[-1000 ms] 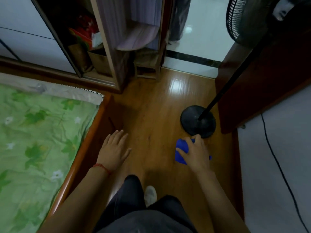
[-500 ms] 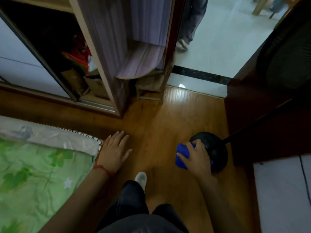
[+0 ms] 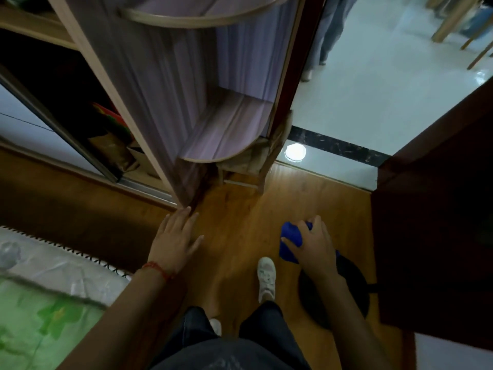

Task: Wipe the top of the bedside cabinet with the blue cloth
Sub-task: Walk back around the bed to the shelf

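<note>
Right hand (image 3: pixel 314 249) clenched around the blue cloth (image 3: pixel 291 240), bunched in the fingers and held in the air above the wooden floor (image 3: pixel 240 214), just over the near edge of a round black fan base (image 3: pixel 344 289). Left hand (image 3: pixel 174 241) released, fingers spread and flat, empty, with a red string bracelet (image 3: pixel 157 269) at the wrist. Below the hands, dark trousers (image 3: pixel 229 348) and a white shoe (image 3: pixel 266 279) stepping forward on the floor. At lower left, a bed with a green leaf-print cover (image 3: pixel 40 321) under clear plastic. Ahead, a wardrobe with rounded purple corner shelves (image 3: pixel 226 129) beside an open doorway onto pale tiles (image 3: pixel 373 84). At right, a dark wooden door (image 3: pixel 440 209). No bedside cabinet within view.
</note>
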